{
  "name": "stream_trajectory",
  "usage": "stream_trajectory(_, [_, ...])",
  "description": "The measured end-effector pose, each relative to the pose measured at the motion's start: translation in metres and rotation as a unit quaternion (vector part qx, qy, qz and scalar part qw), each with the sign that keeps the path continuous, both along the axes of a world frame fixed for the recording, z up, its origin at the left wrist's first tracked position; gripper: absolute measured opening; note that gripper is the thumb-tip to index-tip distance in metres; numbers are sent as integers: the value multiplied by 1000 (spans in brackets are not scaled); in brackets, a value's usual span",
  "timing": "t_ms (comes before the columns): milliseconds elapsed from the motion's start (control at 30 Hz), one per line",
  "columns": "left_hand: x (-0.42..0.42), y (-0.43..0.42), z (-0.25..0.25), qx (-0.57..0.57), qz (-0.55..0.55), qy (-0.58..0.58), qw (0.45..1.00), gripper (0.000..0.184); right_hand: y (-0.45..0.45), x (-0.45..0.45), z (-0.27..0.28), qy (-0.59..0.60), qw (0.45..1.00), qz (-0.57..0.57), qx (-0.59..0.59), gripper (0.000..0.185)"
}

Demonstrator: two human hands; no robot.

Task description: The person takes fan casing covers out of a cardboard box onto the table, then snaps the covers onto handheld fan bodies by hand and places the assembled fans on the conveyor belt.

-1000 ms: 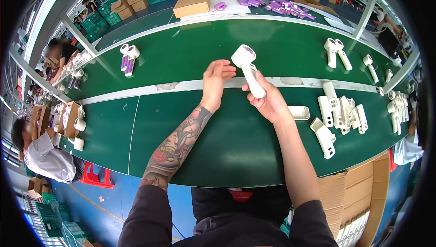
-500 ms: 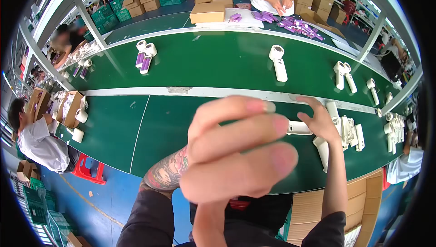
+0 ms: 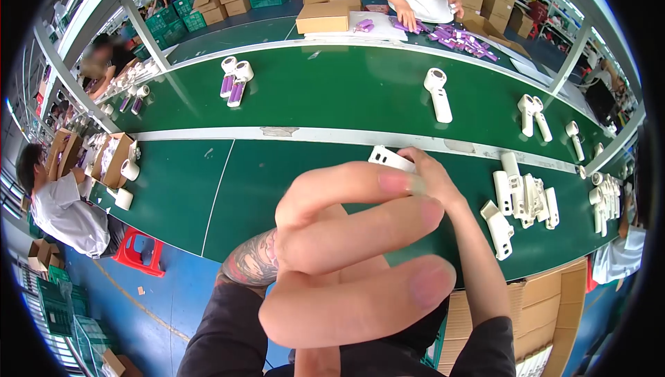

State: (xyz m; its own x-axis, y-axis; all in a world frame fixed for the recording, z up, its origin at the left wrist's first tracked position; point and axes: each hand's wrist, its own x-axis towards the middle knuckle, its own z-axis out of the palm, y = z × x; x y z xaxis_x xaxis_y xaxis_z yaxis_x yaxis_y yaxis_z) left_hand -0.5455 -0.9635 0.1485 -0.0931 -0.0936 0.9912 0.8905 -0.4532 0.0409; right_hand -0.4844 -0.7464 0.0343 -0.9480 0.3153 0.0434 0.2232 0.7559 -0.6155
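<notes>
My left hand (image 3: 353,238) is raised very close to the camera and looks large and blurred. Its fingers curve to the right with gaps between them, and nothing shows in them. Behind it, my right hand (image 3: 431,176) grips a white plastic handle shell (image 3: 391,159) with small dark openings, above the green bench (image 3: 256,183). The left hand covers part of my right hand's fingers. To the right of my right forearm lies a loose group of similar white shells (image 3: 530,197). One more shell (image 3: 497,231) lies tilted nearer the bench edge.
Beyond a pale rail, white handheld fans (image 3: 438,96) and fans with purple batteries (image 3: 237,86) sit on a green belt (image 3: 332,93). Across it, a person handles purple batteries (image 3: 460,41). Another person sits at left beside boxes (image 3: 114,162). An open carton (image 3: 547,301) stands below, right.
My right hand has moved left and away from the shell group, taking one white shell along. My left hand stays near the camera, its fingers now further apart. The view has shifted slightly.
</notes>
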Motion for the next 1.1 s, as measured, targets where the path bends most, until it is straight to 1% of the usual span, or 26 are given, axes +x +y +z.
stream_trajectory(67, [-4,-4,6,-2,14,25,1000,27,-13,-21,-12,73,993,-59,66,39])
stream_trajectory(100, [3,-10,4,-3,20,36,999,27,-16,-26,-18,73,994,-57,63,39])
stream_trajectory(233, [0,-8,9,-8,49,80,996,28,-25,-39,-39,134,972,-120,150,37])
stream_trajectory(267, [4,1,11,-10,56,89,994,29,-26,-38,-40,132,973,-117,146,37])
stream_trajectory(333, [6,7,14,-8,72,111,991,29,-18,-33,-37,169,977,-123,39,34])
stream_trajectory(400, [-22,8,6,-148,123,150,970,20,-10,-32,-31,204,969,-123,-66,32])
stream_trajectory(467, [-57,43,-10,-130,135,68,980,19,-12,-31,-26,184,971,-127,-91,30])
stream_trajectory(500, [-83,49,-18,-196,179,51,963,20,-14,-30,-23,165,970,-137,-113,29])
stream_trajectory(567, [-145,62,-49,-259,291,14,921,37,-12,-28,-20,128,967,-159,-155,28])
stream_trajectory(600, [-178,60,-69,-286,339,-17,896,51,-11,-30,-21,130,967,-157,-156,28])
stream_trajectory(633, [-219,55,-93,-311,397,-41,863,53,-10,-32,-23,162,957,-149,-187,27])
stream_trajectory(700, [-305,32,-150,-328,551,-151,753,61,-9,-36,-28,225,932,-134,-249,26])
stream_trajectory(733, [-348,19,-179,-322,620,-195,688,70,-8,-35,-31,255,917,-129,-280,25])
stream_trajectory(800, [-367,-9,-180,-416,553,-356,629,71,-9,-33,-32,257,911,-146,-286,27])
stream_trajectory(833, [-377,-16,-185,-417,551,-354,630,71,-9,-34,-31,259,908,-154,-291,30])
stream_trajectory(900, [-392,-23,-194,-495,560,-267,608,63,-10,-38,-27,265,902,-164,-299,35])
stream_trajectory(933, [-387,-22,-188,-495,560,-267,609,63,-10,-39,-27,265,902,-164,-299,35])
stream_trajectory(1000, [-379,-10,-173,-470,415,-364,689,57,-9,-37,-25,260,897,-163,-318,38])
stream_trajectory(1033, [-374,-1,-164,-451,336,-406,721,53,-10,-38,-23,259,894,-163,-326,39])
stream_trajectory(1100, [-364,21,-142,-404,169,-476,763,47,-9,-35,-21,261,890,-166,-336,40])
